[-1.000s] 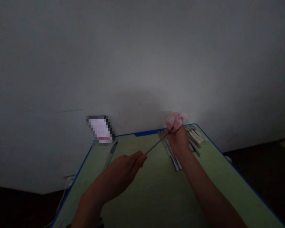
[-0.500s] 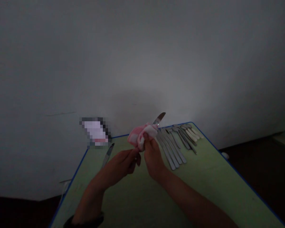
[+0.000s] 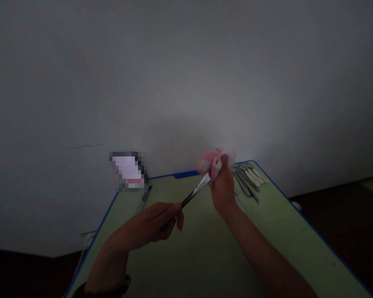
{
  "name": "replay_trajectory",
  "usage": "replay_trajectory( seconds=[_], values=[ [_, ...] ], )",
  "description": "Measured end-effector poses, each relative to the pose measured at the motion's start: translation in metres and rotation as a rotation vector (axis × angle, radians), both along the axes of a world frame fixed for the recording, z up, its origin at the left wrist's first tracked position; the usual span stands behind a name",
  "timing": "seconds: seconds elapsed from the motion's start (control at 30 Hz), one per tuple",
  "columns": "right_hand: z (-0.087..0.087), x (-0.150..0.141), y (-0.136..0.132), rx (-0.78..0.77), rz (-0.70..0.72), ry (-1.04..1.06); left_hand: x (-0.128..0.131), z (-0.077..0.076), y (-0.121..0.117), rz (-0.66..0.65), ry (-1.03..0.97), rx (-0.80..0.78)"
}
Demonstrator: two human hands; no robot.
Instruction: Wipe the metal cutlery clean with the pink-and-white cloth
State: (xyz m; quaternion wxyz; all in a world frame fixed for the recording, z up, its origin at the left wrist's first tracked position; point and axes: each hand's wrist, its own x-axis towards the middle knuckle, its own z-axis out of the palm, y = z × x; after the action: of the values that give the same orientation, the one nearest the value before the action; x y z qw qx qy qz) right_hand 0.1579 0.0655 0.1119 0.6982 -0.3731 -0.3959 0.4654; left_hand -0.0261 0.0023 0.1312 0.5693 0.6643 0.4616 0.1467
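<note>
My left hand [image 3: 164, 221] is closed round the handle of a table knife [image 3: 196, 191], which slants up to the right above the table. A pink and white cloth [image 3: 209, 161] is bunched in my right hand [image 3: 224, 188], whose fingers are closed on it. The cloth wraps the far part of the blade, so the tip is hidden. Another knife [image 3: 145, 198] lies on the table beyond my left wrist, partly covered by it. Behind my right hand lie several pieces of cutlery [image 3: 247, 186], some dark metal, others with white handles [image 3: 255, 177].
The green table [image 3: 186, 265] has a blue edge and stands against a grey wall [image 3: 186, 82]. At its far left corner is a blurred-out, screen-like object [image 3: 129, 169]. Dark floor [image 3: 338, 223] shows to the right.
My right hand and the cloth have moved right, away from my left hand along the knife. The knife's lower part is now bare, its tip covered. My left hand has shifted slightly lower.
</note>
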Motion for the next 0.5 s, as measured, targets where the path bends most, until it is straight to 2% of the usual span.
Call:
replay_trajectory(
  seconds=[0.07,0.23,0.37,0.5],
  values=[
    [-0.005,-0.014,-0.008,-0.039,0.031,-0.009,0.002,-0.002,0.002,0.018,0.000,0.018],
    [-0.015,-0.039,-0.019,-0.115,0.226,-0.054,0.007,-0.009,0.005,0.102,-0.024,0.050],
    [-0.008,-0.033,-0.015,-0.100,0.124,0.039,0.010,-0.008,0.006,0.170,0.015,0.095],
    [-0.001,-0.020,-0.009,-0.059,-0.002,0.044,0.012,-0.005,0.001,0.120,0.041,0.067]
  ],
)
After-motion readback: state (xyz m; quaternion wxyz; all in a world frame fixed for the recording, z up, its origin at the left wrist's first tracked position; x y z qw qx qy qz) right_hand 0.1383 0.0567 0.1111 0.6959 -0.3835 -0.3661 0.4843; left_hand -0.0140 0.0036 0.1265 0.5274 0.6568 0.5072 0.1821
